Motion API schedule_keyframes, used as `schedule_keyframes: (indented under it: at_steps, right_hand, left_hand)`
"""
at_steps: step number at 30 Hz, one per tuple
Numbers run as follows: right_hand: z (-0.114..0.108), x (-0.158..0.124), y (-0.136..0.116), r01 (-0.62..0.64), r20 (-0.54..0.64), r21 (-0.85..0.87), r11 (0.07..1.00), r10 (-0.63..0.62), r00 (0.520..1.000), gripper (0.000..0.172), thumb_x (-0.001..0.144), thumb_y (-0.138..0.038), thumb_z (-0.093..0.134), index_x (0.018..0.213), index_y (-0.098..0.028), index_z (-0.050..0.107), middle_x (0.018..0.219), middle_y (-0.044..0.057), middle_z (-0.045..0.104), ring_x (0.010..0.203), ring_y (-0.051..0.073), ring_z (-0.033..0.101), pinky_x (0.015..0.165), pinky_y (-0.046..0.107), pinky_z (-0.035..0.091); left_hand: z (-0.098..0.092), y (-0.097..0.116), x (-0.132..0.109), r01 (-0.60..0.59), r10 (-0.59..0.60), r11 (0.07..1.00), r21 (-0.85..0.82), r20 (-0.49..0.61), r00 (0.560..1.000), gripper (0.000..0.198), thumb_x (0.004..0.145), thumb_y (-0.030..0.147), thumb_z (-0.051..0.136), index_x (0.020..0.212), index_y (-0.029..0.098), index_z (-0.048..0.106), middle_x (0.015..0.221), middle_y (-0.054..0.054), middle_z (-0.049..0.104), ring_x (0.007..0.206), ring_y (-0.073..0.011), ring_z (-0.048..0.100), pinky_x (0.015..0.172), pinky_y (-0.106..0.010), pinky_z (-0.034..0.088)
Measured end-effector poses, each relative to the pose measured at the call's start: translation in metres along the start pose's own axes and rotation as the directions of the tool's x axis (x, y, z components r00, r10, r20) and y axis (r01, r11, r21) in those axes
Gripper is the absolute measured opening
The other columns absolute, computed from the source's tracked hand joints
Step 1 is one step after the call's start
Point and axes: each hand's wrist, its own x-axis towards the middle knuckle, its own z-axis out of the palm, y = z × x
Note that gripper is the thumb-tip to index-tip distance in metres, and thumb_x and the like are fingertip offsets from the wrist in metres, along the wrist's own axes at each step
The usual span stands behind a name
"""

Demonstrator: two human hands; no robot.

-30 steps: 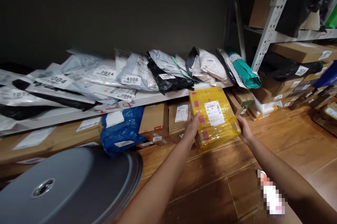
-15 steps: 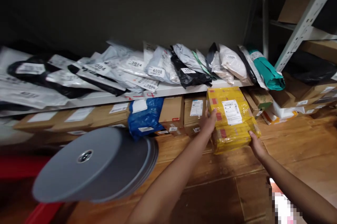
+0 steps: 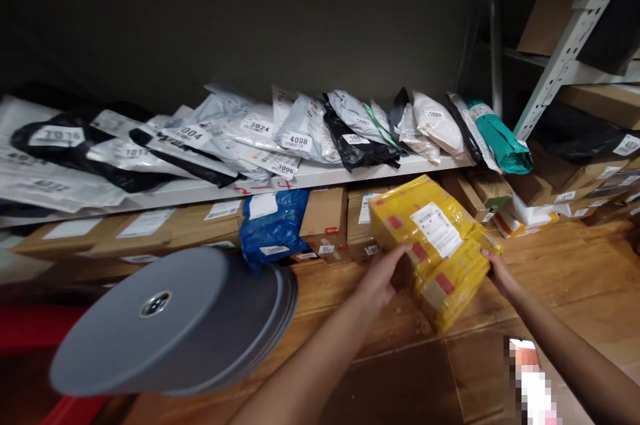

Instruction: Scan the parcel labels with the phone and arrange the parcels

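Between my two hands is a yellow parcel (image 3: 430,242), a taped box with red patches and a white shipping label on top. It is held turned at an angle above the wooden floor, in front of the low shelf. My left hand (image 3: 387,273) grips its near left side, with the thumb on top and the other fingers partly hidden beneath. My right hand (image 3: 500,272) holds the right edge, its fingers partly behind the box. Cardboard boxes (image 3: 325,212) and a blue wrapped parcel (image 3: 275,222) stand under the shelf, just beyond the left hand.
The white shelf (image 3: 320,175) carries a row of numbered mailing bags, with a teal bag (image 3: 500,135) at its right end. A grey round stool (image 3: 150,325) stands at left, near a red frame. A perforated white upright (image 3: 570,45) rises at right. A phone (image 3: 523,348) appears at lower right.
The yellow parcel has rotated in my hands, its near corner swinging down and towards me. My left hand has shifted lower along its side.
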Motion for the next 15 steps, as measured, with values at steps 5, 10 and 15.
schedule_keyframes:
  at_steps: [5, 10, 15]
  right_hand:
    - [0.006, 0.029, -0.053, 0.165, 0.040, -0.163, 0.973, -0.161, 0.986, 0.052, 0.063, -0.064, 0.072, 0.091, -0.020, 0.075, 0.101, 0.011, 0.080, 0.107, 0.041, 0.068, 0.097, 0.055, 0.052]
    - [0.068, 0.100, -0.103, 0.265, 0.112, -0.229, 0.937, -0.245, 0.963, 0.049, 0.069, -0.064, 0.070, 0.092, -0.021, 0.074, 0.098, 0.005, 0.078, 0.107, 0.036, 0.068, 0.097, 0.050, 0.052]
    - [0.109, 0.109, -0.094, 0.289, 0.011, -0.270, 0.919, -0.297, 0.955, 0.060, 0.085, -0.066, 0.055, 0.119, -0.018, 0.066, 0.127, 0.013, 0.069, 0.131, 0.036, 0.054, 0.113, 0.053, 0.039]
  left_hand:
    - [-0.022, -0.011, -0.036, 0.220, -0.226, 0.965, -0.140, -0.034, 0.973, 0.010, 0.077, 0.016, 0.070, 0.077, 0.019, 0.060, 0.063, 0.000, 0.064, 0.052, -0.0123, 0.056, 0.059, -0.029, 0.056]
    - [-0.013, 0.003, -0.024, 0.088, -0.158, 0.922, -0.378, -0.157, 0.975, 0.009, 0.083, 0.014, 0.064, 0.083, 0.021, 0.058, 0.064, 0.003, 0.059, 0.055, -0.0104, 0.053, 0.066, -0.032, 0.060]
    - [0.010, 0.012, 0.017, -0.025, -0.090, 0.912, -0.411, -0.258, 0.962, 0.014, 0.081, 0.019, 0.069, 0.083, 0.024, 0.057, 0.059, 0.010, 0.040, 0.051, -0.0055, 0.037, 0.083, -0.030, 0.060]
